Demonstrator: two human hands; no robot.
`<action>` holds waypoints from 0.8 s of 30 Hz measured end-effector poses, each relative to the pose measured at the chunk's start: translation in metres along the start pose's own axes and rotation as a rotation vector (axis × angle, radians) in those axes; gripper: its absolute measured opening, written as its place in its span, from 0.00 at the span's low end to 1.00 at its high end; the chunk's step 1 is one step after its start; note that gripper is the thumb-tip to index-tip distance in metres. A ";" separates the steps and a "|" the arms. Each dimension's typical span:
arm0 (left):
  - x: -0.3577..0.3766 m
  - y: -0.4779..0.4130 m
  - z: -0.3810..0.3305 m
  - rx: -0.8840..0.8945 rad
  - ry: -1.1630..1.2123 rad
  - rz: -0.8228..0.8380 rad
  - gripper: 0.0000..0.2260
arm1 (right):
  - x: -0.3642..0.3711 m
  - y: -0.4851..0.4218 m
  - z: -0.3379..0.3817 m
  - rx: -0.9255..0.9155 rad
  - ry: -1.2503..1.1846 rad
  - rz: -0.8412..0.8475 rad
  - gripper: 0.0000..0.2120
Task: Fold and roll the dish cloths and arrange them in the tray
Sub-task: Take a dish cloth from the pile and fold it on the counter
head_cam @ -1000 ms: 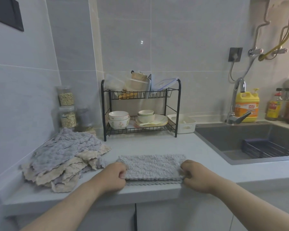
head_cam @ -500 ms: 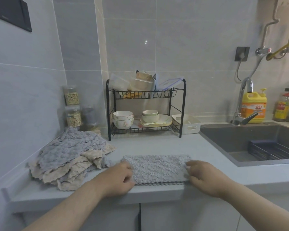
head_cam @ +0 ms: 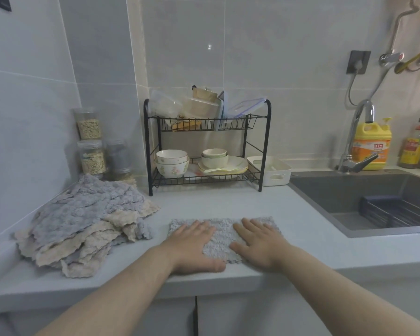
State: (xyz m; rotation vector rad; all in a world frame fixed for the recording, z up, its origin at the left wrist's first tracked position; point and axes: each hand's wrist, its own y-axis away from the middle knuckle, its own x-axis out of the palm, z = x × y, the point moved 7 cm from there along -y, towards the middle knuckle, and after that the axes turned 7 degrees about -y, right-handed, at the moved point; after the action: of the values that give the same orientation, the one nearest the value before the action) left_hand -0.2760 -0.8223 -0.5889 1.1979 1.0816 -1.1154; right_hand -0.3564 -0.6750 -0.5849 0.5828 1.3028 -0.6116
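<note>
- The left hand (head_cam: 192,243) lies flat, fingers straight and close together, its palm pressing the left half of a folded grey dish cloth (head_cam: 222,235). The right hand (head_cam: 257,241) presses the right half the same way, fingers slightly spread.
- The cloth is a fluffy, nubbly rectangle with a scalloped edge. It rests on the pale, smooth counter (head_cam: 228,200), close to the front edge. The two hands cover much of it, so its layers cannot be counted.
- To the left is a loose pile of cloths (head_cam: 83,219), grey and beige, crinkled and wavy-edged. It is heaped near the tiled wall, and the number of cloths is hard to make out.
- The white plastic tray (head_cam: 274,172), rectangular with a slot handle, stands at the back of the counter. It is just beside a black wire dish rack (head_cam: 267,132), whose leg hides part of it.
- The rack carries glazed bowls, plates and clear plastic boxes.
- A dark sink (head_cam: 337,190) runs out of frame at right.
</note>
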 end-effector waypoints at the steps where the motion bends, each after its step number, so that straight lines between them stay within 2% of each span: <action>1: 0.001 -0.004 0.001 -0.006 0.001 0.003 0.45 | -0.002 -0.003 0.000 -0.004 -0.004 0.007 0.33; 3: -0.001 -0.010 0.002 -0.036 0.047 -0.018 0.39 | -0.007 -0.009 0.000 -0.016 -0.083 -0.001 0.32; 5: -0.003 -0.014 0.004 -0.068 0.085 -0.034 0.33 | -0.022 -0.010 -0.007 0.019 -0.386 -0.165 0.25; 6: -0.002 -0.015 0.003 -0.077 0.076 -0.038 0.32 | -0.033 -0.007 -0.019 0.100 -0.509 -0.313 0.20; 7: -0.001 -0.015 0.003 -0.079 0.058 -0.039 0.33 | -0.042 -0.002 -0.034 0.235 -0.514 -0.451 0.18; 8: 0.000 -0.015 0.002 -0.079 0.043 -0.033 0.34 | -0.047 0.004 -0.047 0.392 -0.399 -0.492 0.19; 9: -0.002 -0.014 0.001 -0.081 0.037 -0.018 0.35 | -0.045 0.008 -0.057 0.522 -0.267 -0.423 0.21; 11: -0.010 -0.014 -0.001 -0.088 0.055 0.029 0.35 | -0.038 0.007 -0.063 0.597 -0.170 -0.254 0.21; 13: -0.025 -0.020 -0.003 -0.102 0.093 0.033 0.34 | -0.034 0.000 -0.062 0.538 -0.274 -0.246 0.14; 15: -0.036 -0.028 -0.005 -0.137 0.141 -0.054 0.34 | -0.036 -0.008 -0.062 0.473 -0.429 -0.281 0.05; 16: -0.035 -0.032 -0.007 -0.142 0.150 -0.076 0.39 | -0.039 -0.009 -0.065 0.475 -0.488 -0.297 0.05; 18: -0.020 -0.038 -0.015 -0.108 0.106 -0.017 0.50 | -0.046 -0.006 -0.075 0.506 -0.614 -0.317 0.05; 20: -0.010 -0.047 -0.024 -0.087 0.081 0.032 0.53 | -0.051 -0.003 -0.086 0.526 -0.724 -0.294 0.12; 24: -0.013 -0.067 -0.048 -0.070 0.056 0.045 0.57 | -0.061 0.003 -0.104 0.578 -0.866 -0.261 0.10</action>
State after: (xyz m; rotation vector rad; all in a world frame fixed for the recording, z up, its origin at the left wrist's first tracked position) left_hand -0.3453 -0.7762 -0.5882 1.1991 1.1219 -1.0068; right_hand -0.4361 -0.5944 -0.5425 0.5154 0.3664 -1.3035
